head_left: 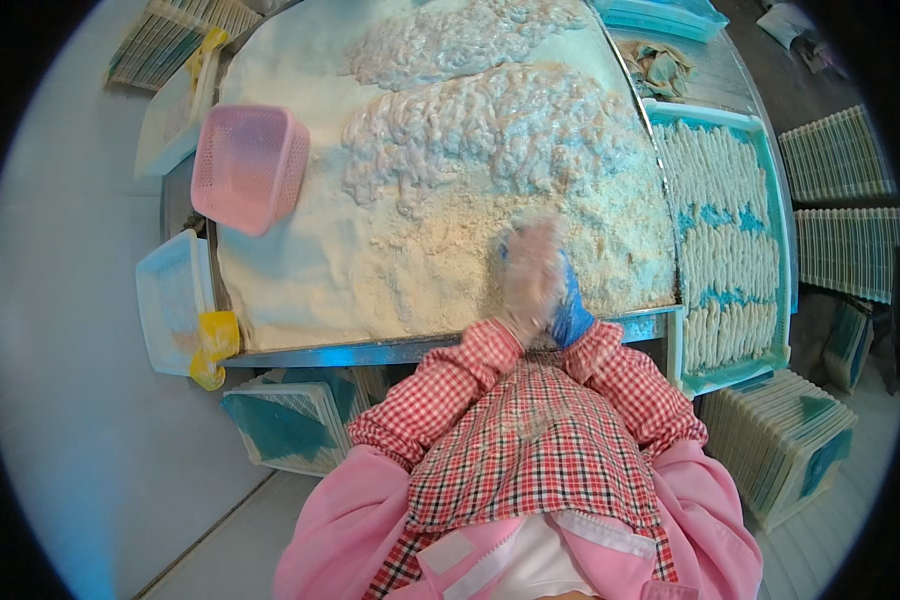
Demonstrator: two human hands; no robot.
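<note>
Both my hands are pressed together over the near edge of a metal table (390, 350) heaped with pale breading crumbs (390, 260). My left hand (530, 275), in a crumb-coated glove, lies on top and is blurred. My right hand (573, 310), in a blue glove, is mostly hidden beneath it. Whether anything is held between them cannot be seen. Two piles of wet, glossy raw pieces (490, 130) lie on the crumbs farther back. A blue tray (770, 200) to the right holds rows of breaded pieces.
A pink mesh basket (250, 165) lies tipped on the crumbs at the left. White trays (170, 300) with yellow clips hang off the table's left side. Stacks of trays (780, 440) stand on the floor at right and below the table.
</note>
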